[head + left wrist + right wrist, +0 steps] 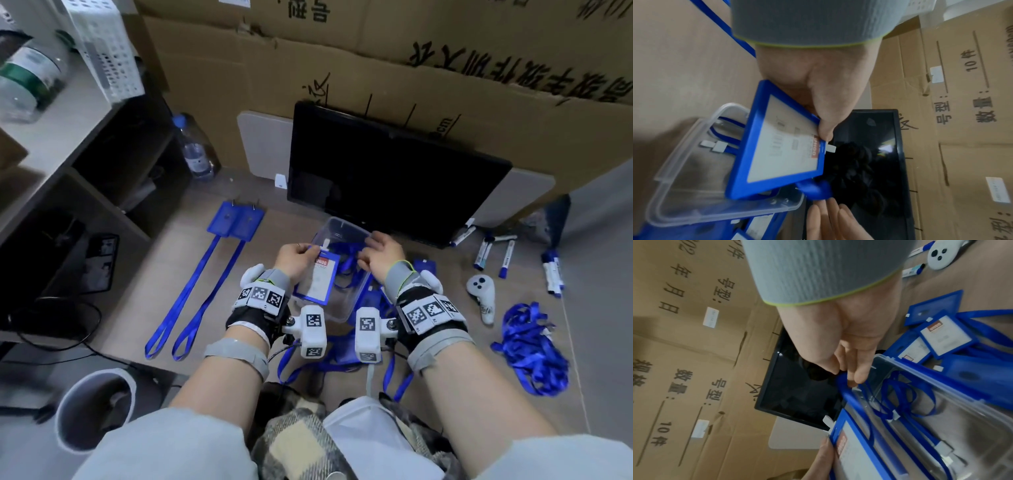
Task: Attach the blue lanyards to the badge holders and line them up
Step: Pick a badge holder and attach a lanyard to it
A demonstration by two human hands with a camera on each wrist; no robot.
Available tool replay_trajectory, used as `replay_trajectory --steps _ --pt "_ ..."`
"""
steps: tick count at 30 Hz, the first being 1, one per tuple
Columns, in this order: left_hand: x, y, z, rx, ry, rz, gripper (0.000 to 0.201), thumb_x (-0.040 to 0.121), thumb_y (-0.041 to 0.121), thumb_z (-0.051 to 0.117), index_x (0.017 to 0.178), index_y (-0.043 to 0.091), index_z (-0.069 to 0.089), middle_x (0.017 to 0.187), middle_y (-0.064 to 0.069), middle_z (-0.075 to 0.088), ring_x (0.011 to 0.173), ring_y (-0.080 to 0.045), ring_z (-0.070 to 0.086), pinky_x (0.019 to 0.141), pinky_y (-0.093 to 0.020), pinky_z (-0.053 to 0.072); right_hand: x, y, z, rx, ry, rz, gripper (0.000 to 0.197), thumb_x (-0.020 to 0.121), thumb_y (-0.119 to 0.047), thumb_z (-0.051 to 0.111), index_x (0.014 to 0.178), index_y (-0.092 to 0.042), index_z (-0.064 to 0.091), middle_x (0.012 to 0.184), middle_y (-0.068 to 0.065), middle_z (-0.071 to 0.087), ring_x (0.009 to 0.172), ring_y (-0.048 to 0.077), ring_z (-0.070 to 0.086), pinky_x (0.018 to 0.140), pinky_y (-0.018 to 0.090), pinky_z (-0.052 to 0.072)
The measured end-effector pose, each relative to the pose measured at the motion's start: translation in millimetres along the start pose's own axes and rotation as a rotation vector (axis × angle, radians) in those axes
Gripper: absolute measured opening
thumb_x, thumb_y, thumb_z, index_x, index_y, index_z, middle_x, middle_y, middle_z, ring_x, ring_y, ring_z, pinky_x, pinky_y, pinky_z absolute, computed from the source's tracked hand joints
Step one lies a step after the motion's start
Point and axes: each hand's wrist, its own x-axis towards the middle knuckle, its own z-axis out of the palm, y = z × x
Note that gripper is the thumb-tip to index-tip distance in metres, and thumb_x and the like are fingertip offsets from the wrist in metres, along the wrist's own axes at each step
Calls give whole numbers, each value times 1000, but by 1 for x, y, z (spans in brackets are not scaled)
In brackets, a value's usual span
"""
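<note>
My left hand (297,255) pinches the top corner of a blue-framed badge holder (317,278) with a white card and red label, holding it tilted over a clear plastic box (346,228). In the left wrist view the thumb (825,129) presses beside the holder's (781,154) white clip tab. My right hand (378,255) hovers at the box's far right rim, and its fingertips (858,374) pinch the end of a blue lanyard (847,395) that trails down into the box (953,410). More lanyards lie coiled inside. Two holders with lanyards attached (236,221) lie side by side at the left.
A black monitor (394,178) leans on cardboard just behind the box. Loose badge holders (947,335) lie right of the box. A heap of blue lanyards (531,346), a white controller (481,294) and several markers (496,250) lie further right. Shelving stands at the left.
</note>
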Motion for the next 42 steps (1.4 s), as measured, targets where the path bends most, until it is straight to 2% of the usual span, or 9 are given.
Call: replay_trajectory --steps 2,5,13,18,24,28,32,36,42 --pt "1 -6 9 13 25 -3 14 95 21 61 96 10 70 94 -16 72 85 -25 66 87 -41 55 6 6 -13 31 17 54 45 102 2 26 145 -9 33 148 6 40 81 26 69 45 20 52" --pt "1 -11 22 2 116 -4 13 93 24 64 90 14 71 90 -11 73 81 -22 66 82 -37 55 8 9 -32 20 14 88 44 103 1 27 145 -7 34 153 12 35 57 17 68 44 17 51" --pt "-1 -4 80 54 61 22 19 85 40 62 78 25 71 87 -5 76 88 -29 72 88 -47 57 -7 10 -93 -218 89 70 30 95 6 46 125 7 53 122 27 62 37 2 54 39 14 39" --pt "-1 -5 157 150 -2 62 28 87 42 53 93 18 65 100 -13 72 97 -31 67 92 -48 53 -5 11 -165 -232 103 102 30 94 5 50 124 6 53 78 8 60 33 1 47 36 15 33" --pt "-21 -4 268 176 -84 -14 27 83 36 65 103 19 59 84 -7 65 72 -23 62 64 -32 50 11 16 -287 -396 267 72 28 89 -4 57 115 -5 67 76 6 63 64 15 54 58 21 45" --pt "-21 -25 336 238 -89 3 38 67 45 67 97 23 64 91 -10 69 84 -27 65 78 -42 55 17 20 -365 -483 363 129 35 87 -14 63 123 -11 64 115 12 67 100 27 62 93 33 49" --pt "-24 -39 390 327 -101 -3 33 80 34 69 101 10 65 84 -5 67 75 -20 63 73 -38 56 24 23 -426 -567 409 199 48 85 -21 62 132 -12 55 131 10 58 120 32 54 102 36 42" --pt "-17 -41 426 361 -124 -27 15 87 24 66 92 10 61 75 -2 63 64 -15 59 58 -25 48 39 21 -464 -714 444 225 44 83 -25 60 126 -12 59 129 11 60 119 36 54 102 39 42" --pt "3 -32 448 417 -141 -36 16 87 23 66 89 8 61 78 -7 66 72 -21 63 68 -32 51 63 12 -482 -758 367 319 36 81 -28 56 110 -9 64 102 12 66 99 36 62 93 39 49"
